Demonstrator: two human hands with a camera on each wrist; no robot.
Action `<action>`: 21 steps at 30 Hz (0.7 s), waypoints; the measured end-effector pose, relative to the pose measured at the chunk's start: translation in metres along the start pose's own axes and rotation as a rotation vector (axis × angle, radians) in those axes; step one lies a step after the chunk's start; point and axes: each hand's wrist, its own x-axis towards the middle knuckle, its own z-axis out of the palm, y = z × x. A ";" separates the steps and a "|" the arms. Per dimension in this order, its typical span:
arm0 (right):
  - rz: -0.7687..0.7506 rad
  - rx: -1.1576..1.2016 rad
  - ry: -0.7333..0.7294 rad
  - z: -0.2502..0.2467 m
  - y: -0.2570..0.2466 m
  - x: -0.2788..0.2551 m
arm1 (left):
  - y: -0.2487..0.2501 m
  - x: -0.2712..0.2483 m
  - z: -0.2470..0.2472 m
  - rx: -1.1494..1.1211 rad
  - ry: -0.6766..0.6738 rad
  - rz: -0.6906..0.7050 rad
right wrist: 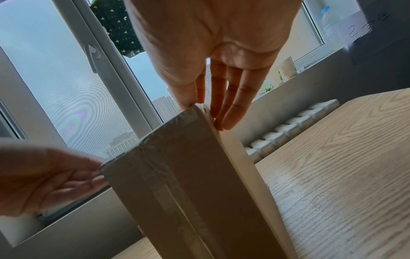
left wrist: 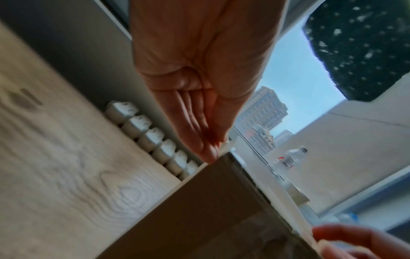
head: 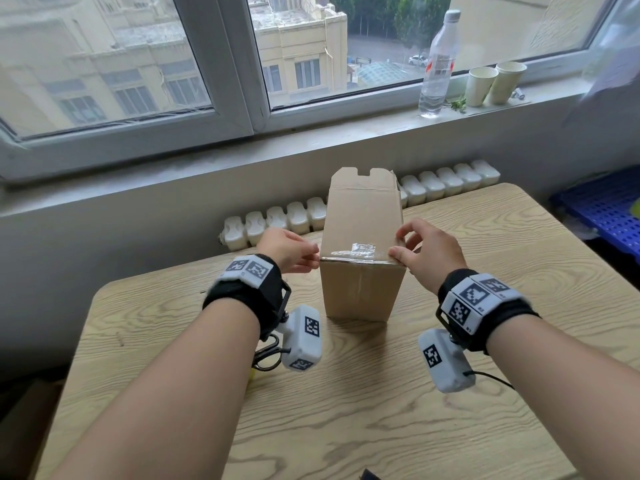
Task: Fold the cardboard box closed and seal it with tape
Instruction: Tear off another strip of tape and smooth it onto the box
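A tall brown cardboard box (head: 360,292) lies on its side on the wooden table (head: 346,410), near end facing me. Clear tape (head: 360,252) runs over the near top edge and down the front seam (right wrist: 168,184). At the far end a flap (head: 362,178) stands up. My left hand (head: 311,259) touches the near top left corner with straight fingertips (left wrist: 210,154). My right hand (head: 398,247) holds the near top right corner, thumb (right wrist: 188,99) on the taped edge, fingers (right wrist: 230,119) down the right side. No tape roll is in view.
A white radiator (head: 277,220) runs behind the table under the window sill. On the sill stand a clear bottle (head: 438,64) and two paper cups (head: 481,85). A blue crate (head: 602,209) sits off the table's right. A dark object (head: 372,475) peeks in at the near edge.
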 end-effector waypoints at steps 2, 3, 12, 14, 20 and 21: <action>0.006 0.016 0.000 -0.001 0.000 -0.001 | 0.004 0.002 0.003 0.166 0.031 0.040; 0.009 0.026 -0.001 0.000 0.000 -0.001 | 0.004 0.003 0.005 0.255 0.043 0.063; 0.027 -0.038 -0.005 0.002 -0.011 -0.012 | 0.022 -0.003 0.021 0.631 0.086 0.112; 0.017 -0.126 -0.023 0.005 -0.014 -0.016 | 0.021 -0.004 0.030 0.639 0.005 0.078; 0.066 -0.059 -0.071 0.002 -0.014 -0.012 | 0.013 0.000 0.022 0.507 -0.050 0.096; 0.079 -0.029 -0.078 0.001 -0.012 -0.011 | 0.012 0.001 0.019 0.468 -0.065 0.102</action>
